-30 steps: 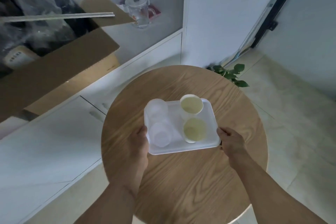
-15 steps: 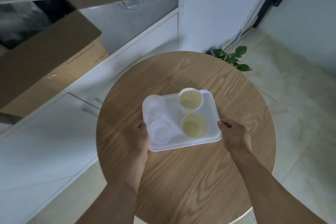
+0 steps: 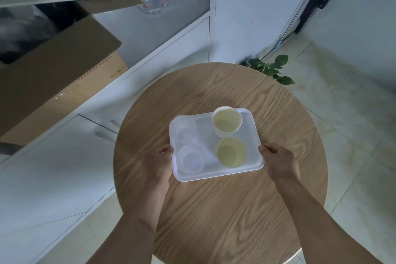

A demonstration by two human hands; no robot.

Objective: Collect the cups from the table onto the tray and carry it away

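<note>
Tray (image 3: 205,172) barely shifted since a second ago — same spot mid-bench (image 3: 235,210), four cups (image 3: 227,121) on it. Left hand (image 3: 157,165) and right hand (image 3: 278,162) each clamp a short edge. Bare wood all round; box (image 3: 53,75) overhangs far left.

1. Both forearms are bare up to the frame's lower edge; no sleeve shows.
2. The left hand (image 3: 157,166) wears no glove, ring or watch.
3. The right hand (image 3: 279,162) is likewise bare, wrist unadorned.
</note>
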